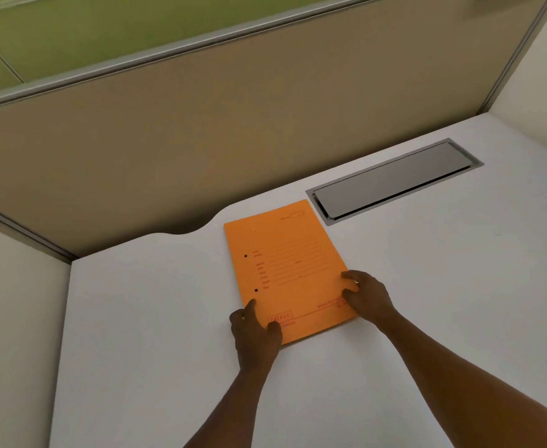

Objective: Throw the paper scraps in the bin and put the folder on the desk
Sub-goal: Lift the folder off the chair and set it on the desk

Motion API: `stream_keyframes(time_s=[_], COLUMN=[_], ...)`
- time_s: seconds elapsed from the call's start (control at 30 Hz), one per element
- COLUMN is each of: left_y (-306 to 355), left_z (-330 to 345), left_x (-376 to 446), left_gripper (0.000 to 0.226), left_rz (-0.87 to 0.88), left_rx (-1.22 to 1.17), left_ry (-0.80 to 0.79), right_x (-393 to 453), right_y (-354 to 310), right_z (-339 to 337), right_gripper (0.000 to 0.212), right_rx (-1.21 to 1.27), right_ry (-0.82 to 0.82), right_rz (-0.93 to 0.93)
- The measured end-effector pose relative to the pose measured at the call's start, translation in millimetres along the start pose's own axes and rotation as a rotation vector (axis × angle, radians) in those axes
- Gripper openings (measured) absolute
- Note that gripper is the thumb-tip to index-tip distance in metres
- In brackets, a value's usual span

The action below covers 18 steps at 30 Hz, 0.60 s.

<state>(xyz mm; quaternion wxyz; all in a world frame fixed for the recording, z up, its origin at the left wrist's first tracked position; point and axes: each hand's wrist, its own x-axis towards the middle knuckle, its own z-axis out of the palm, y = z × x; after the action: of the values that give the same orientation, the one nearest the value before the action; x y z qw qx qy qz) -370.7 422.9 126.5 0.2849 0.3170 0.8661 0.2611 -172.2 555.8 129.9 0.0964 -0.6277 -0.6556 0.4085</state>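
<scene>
Down on the white desk (427, 302) lies the orange folder (285, 266), flat, closed, near the far edge — just beside a grey cable hatch (391, 181). Left hand (254, 331) grips its near-left corner, thumb on top, fingers curled at the edge. Right hand (367, 297) rests on the near-right corner, fingers bent and pressing down. A beige partition (201, 124) stands behind.

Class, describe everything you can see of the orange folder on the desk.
The orange card folder lies flat and closed on the white desk, slightly askew, just short of the grey metal cable hatch. Red printed lines and a stamp mark its cover; two black holes sit near its left edge. The left hand and right hand rest on its near corners.
</scene>
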Motion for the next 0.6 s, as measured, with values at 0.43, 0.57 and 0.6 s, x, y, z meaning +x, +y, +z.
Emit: stream_keyframes(time_s=[0.43,0.57,0.6], left_y=[-24,-28,-29], left_z=[27,26,25], left_x=[34,36,36], left_gripper=[0.08,0.081,0.08], left_rz=[0.171,0.164,0.164], left_rx=[0.427,0.453,0.456], left_ry=[0.092,0.053,0.04], right_x=[44,43,42], right_y=[6,7,7], right_z=[30,36,37], right_gripper=[0.079,0.078,0.078], right_rx=[-0.42,-0.412,-0.407], right_ry=[-0.111,-0.086,-0.084], right_rz=[-0.196,-0.179,-0.173])
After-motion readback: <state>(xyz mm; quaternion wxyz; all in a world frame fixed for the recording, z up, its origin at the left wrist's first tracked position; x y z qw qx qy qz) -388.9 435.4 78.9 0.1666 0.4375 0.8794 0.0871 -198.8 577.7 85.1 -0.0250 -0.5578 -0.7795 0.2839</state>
